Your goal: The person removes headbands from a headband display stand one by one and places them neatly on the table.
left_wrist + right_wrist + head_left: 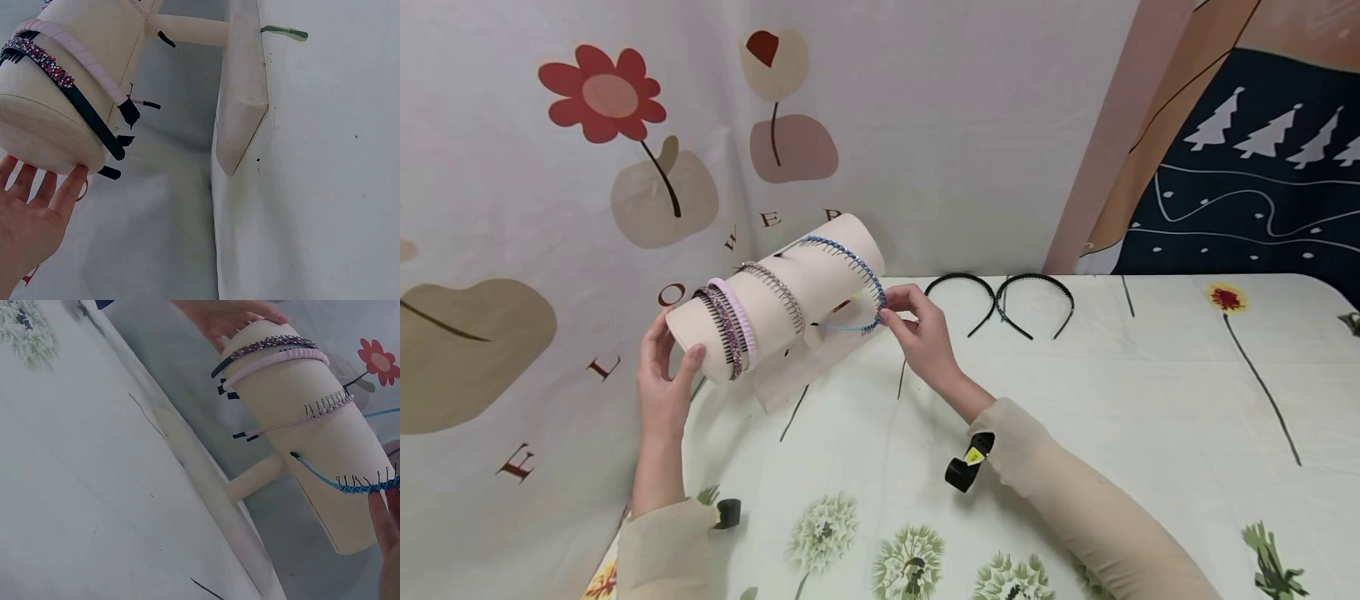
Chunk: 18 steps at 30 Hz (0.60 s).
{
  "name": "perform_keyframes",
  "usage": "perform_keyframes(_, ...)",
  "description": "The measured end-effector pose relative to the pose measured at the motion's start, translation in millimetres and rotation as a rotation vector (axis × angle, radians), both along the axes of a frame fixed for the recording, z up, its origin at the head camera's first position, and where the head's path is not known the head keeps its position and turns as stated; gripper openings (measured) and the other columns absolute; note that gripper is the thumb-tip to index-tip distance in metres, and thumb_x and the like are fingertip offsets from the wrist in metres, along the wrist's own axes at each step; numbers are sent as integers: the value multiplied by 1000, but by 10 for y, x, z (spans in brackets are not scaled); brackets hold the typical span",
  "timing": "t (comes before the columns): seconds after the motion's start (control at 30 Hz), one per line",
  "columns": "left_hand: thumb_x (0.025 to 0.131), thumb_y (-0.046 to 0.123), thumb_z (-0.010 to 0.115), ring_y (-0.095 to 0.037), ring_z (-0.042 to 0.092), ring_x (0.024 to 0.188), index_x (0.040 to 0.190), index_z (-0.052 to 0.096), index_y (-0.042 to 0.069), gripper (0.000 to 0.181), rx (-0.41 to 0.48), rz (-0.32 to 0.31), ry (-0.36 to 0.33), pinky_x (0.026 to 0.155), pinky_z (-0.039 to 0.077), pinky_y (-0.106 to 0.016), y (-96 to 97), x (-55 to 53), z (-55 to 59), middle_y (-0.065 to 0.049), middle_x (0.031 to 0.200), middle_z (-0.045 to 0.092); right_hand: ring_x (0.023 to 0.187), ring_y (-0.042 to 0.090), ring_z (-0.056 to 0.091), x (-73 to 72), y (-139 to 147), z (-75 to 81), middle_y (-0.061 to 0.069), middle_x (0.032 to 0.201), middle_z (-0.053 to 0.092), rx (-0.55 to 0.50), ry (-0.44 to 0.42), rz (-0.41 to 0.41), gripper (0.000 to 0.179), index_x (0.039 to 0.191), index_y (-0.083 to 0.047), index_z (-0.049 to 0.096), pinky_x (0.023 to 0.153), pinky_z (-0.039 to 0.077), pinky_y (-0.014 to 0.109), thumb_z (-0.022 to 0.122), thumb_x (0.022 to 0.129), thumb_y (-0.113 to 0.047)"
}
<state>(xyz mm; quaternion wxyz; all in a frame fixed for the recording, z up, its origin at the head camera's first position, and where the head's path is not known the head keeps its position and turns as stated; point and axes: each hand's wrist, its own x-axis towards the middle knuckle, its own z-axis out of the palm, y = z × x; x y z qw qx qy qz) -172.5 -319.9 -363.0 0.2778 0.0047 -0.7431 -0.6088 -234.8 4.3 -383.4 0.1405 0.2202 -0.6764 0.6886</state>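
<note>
Sleeved right hand (927, 335) pinches blue headband (867, 268), left hand (664, 382) grips cylinder (814, 285) — head view alone shows tabletop headbands (1035, 277).

Cream cylinder (812, 285), set sideways; blue toothed headband (860, 263) arched loosely around it, toward right end.

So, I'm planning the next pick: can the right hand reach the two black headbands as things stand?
Probably yes: nothing visible blocks the right hand from the black headbands close by, though it's busy pinching the blue headband.

Letters (672, 294) F-L-O-W-E, plus a partly hidden sixth letter (832, 214), climb the backdrop (925, 125) below its red flower (611, 93).
</note>
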Motion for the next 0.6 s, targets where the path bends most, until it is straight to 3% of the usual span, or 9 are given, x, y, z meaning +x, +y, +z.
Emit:
perform_keyframes(0.3, 92, 5, 65, -16, 34, 146, 151, 41, 17, 65, -10, 16, -29, 102, 40, -6, 3, 4, 3, -1, 156, 41, 93, 6, 64, -22, 163, 29, 23, 110, 62, -105, -53, 0, 22, 116, 8, 58, 83, 59, 24, 59, 95, 3)
perform_keyframes(0.6, 92, 8, 66, -15, 35, 146, 151, 41, 19, 64, -25, 30, -42, 108, 39, -12, 9, 11, 5, 2, 156, 42, 91, 6, 64, -43, 338, 64, 3, 101, 62, -191, -120, 30, 24, 118, 12, 55, 82, 60, 24, 57, 95, 6)
